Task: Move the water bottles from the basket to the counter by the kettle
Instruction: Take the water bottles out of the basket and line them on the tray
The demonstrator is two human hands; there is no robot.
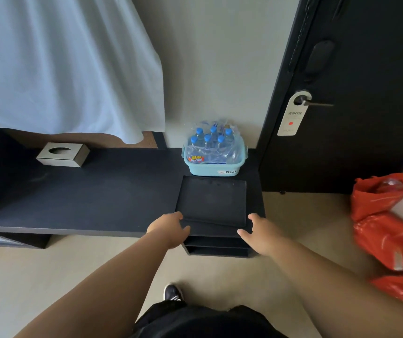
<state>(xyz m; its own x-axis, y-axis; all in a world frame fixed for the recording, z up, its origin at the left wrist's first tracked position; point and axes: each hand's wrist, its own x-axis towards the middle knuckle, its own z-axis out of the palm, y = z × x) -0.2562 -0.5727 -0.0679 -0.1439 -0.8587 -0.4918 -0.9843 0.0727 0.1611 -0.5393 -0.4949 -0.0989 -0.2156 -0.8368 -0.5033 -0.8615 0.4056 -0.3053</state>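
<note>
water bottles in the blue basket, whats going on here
A person stands at the dark counter, reaching both hands to the black tray. The left hand is at its near left corner, grip unclear; the right hand is open by the near right corner. The water bottles, in plastic wrap, sit untouched in the light blue basket behind the tray.

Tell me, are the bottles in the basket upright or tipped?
Upright: the bottles stand in the basket, six blue caps pointing up.
</note>
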